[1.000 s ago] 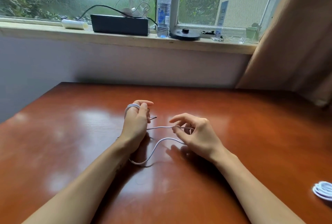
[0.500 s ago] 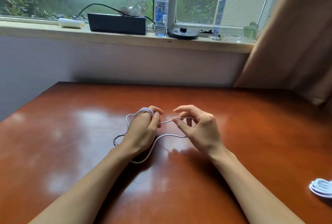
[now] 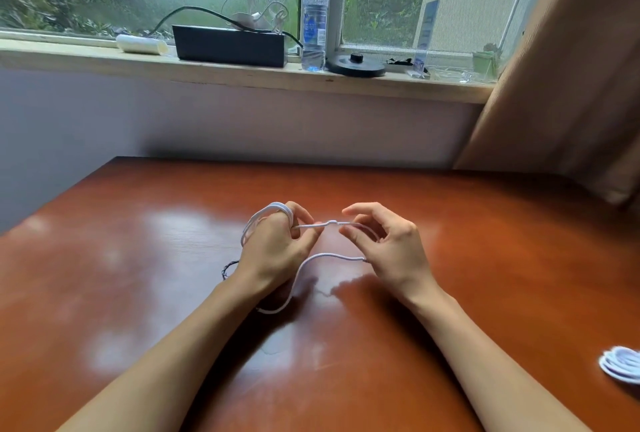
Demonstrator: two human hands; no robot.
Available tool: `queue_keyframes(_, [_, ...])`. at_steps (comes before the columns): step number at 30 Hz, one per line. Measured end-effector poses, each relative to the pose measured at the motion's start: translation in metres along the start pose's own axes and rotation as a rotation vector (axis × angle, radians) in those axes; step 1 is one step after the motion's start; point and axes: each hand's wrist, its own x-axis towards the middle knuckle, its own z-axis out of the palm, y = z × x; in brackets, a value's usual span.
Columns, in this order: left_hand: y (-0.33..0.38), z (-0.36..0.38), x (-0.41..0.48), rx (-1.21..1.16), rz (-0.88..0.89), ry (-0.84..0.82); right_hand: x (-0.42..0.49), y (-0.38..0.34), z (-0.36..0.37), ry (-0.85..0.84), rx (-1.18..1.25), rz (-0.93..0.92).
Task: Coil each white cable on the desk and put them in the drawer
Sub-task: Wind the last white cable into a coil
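A thin white cable (image 3: 313,257) is wound in several loops round the fingers of my left hand (image 3: 277,251) above the middle of the wooden desk (image 3: 138,275). My left fingers are curled round those loops. A short stretch runs from them to my right hand (image 3: 384,248), which pinches it between thumb and forefinger near a small white joint. A slack loop of the same cable trails on the desk below both hands. A second white cable, coiled (image 3: 621,366), lies at the desk's right edge. No drawer is in view.
The windowsill behind the desk carries a black box (image 3: 230,45) with tangled cords, a water bottle (image 3: 314,19), a white roll (image 3: 142,44) and a black round base (image 3: 356,66). A brown curtain (image 3: 571,68) hangs at the right.
My left hand has turned and tipped to the right, with more loops round its fingers. My right hand has moved up to it, and the slack on the desk has shortened.
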Motion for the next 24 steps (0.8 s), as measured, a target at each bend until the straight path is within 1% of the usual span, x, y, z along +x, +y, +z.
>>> queue_keyframes(2, [0.000,-0.003,0.000,0.097,-0.006,0.039,0.001,-0.002,-0.001,0.008,0.051,0.072])
queue_keyframes(5, [0.007,-0.007,-0.002,0.306,0.024,0.093,0.003,-0.005,-0.003,0.024,0.176,0.151])
queue_keyframes(8, [0.012,-0.007,-0.003,0.413,0.011,0.073,0.004,-0.008,-0.001,0.033,0.303,0.178])
queue_keyframes(11, [0.013,-0.007,-0.004,0.448,0.007,0.022,0.004,-0.009,0.000,0.042,0.469,0.219])
queue_keyframes(15, [0.011,-0.007,-0.005,0.460,0.025,-0.035,0.005,-0.013,0.001,0.037,0.720,0.347])
queue_keyframes(17, [0.009,-0.006,-0.004,0.454,0.032,-0.043,0.005,-0.015,0.002,0.041,0.736,0.382])
queue_keyframes(24, [0.012,-0.006,-0.007,0.291,0.014,-0.092,0.006,-0.010,-0.001,0.017,0.604,0.356])
